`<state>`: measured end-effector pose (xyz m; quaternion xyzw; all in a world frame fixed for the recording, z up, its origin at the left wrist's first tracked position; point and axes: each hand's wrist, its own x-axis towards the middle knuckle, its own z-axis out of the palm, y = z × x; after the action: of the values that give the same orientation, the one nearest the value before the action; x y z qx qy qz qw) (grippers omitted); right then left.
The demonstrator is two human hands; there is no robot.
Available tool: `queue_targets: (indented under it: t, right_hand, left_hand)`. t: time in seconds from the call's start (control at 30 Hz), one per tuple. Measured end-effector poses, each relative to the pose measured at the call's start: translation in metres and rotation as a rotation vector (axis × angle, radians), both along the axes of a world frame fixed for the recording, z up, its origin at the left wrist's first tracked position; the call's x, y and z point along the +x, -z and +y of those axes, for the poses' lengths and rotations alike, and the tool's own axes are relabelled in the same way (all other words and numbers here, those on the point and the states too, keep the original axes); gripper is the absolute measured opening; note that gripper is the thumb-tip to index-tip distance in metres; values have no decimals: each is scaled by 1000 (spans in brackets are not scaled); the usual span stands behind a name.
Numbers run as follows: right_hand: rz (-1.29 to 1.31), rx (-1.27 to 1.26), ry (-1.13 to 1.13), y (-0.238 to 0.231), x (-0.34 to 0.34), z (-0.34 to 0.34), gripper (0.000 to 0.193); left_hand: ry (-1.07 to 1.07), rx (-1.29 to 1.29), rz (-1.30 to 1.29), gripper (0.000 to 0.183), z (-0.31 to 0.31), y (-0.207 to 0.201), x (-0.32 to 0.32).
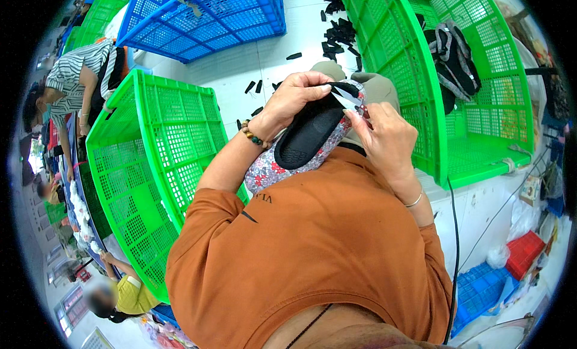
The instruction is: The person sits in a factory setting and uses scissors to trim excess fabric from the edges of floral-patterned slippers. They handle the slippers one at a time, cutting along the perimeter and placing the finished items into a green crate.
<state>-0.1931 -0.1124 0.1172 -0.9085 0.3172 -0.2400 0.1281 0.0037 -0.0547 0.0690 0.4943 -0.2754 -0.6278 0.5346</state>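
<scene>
A floral slipper in grey, white and red lies over my lap, its black insole facing up. My left hand is closed on its far end, with the thumb at the black edge of the opening. Between the fingers of my right hand is the near end of a thin white pointed piece, which reaches into the slipper's far end. Whether that piece is a strip or a blade I cannot tell. Part of the slipper's far end is hidden by my fingers.
Green crates stand at my left and right; the right one contains black and grey slippers. A blue crate is ahead. Small black pieces litter the floor. Two people, in a striped shirt and yellow top, are at left.
</scene>
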Motion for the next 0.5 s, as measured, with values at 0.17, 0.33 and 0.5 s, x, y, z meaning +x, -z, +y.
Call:
queue_targets:
  t: [0.17,0.33,0.5]
  right_hand:
    - [-19,-13,41,4,3,7,27]
    - [-15,-38,70,11,8,8,27]
    - [-5,-54,112,20,15,6,27]
  left_hand:
    - [-14,18,153,18,1,4,3]
    - [-70,82,248,15,0,5,1]
    - [-137,111,303,14,-1,12,0]
